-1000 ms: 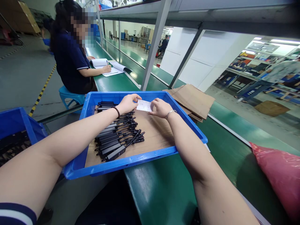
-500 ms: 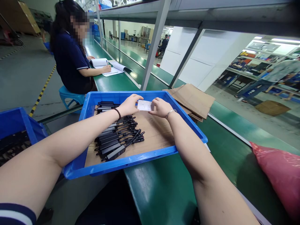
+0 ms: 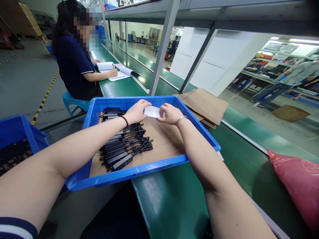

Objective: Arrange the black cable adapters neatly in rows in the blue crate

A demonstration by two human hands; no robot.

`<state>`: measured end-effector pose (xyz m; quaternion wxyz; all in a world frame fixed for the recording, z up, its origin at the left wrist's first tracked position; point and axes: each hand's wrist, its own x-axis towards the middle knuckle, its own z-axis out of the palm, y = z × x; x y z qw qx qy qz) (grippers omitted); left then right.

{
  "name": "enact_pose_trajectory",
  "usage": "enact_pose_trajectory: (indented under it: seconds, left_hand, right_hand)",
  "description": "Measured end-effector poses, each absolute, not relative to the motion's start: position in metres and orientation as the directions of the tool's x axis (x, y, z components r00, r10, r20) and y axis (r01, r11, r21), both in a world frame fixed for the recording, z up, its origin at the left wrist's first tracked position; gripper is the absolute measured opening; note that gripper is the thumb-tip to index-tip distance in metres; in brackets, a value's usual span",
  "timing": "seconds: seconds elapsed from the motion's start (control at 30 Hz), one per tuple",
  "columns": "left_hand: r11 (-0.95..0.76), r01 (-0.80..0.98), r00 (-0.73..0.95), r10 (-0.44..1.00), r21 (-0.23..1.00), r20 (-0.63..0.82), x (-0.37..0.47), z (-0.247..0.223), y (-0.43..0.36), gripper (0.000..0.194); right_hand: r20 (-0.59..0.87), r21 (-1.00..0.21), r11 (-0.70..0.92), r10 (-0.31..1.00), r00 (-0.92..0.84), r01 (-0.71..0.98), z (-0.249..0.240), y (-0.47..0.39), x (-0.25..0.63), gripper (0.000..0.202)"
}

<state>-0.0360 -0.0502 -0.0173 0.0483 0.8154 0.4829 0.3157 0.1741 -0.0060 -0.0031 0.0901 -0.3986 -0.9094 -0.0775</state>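
Observation:
A small white slip of paper (image 3: 152,112) is held up between both hands, above the far side of a blue tray (image 3: 139,171). My left hand (image 3: 137,112) pinches its left end, and my right hand (image 3: 171,114) grips the right end between thumb and fingers. Below them, brown cardboard (image 3: 164,139) lines the tray. Several black devices with short cables (image 3: 117,151) lie in rows along the tray's left part, some of them hidden under my left forearm.
Brown paper sheets (image 3: 208,108) are stacked right of the tray on the green table (image 3: 171,196). A red plastic bag (image 3: 296,186) lies at right, another blue bin (image 3: 23,132) at left. A seated person (image 3: 74,66) writes on papers beyond the tray.
The white slip has shifted very slightly left and looks a little more tilted. Both hands keep hold of it, almost in the same place.

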Motion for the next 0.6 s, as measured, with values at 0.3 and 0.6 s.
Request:
enact_pose_trajectory:
  seconds: [0.3,0.6]
  left_hand:
    - [-0.502,0.783,0.318,0.83,0.367,0.458,-0.0341,-0.0145,-0.0545,0.062]
    - [-0.507,0.804,0.326,0.813,0.311,0.482,-0.0359,-0.0153,-0.0529,0.047]
  right_hand:
    - [0.235,0.067,0.673,0.707,-0.667,0.736,-0.0023,-0.0067,0.1737,0.041]
    - [0.242,0.063,0.674,0.705,-0.666,0.736,-0.0026,-0.0061,0.1735,0.041]
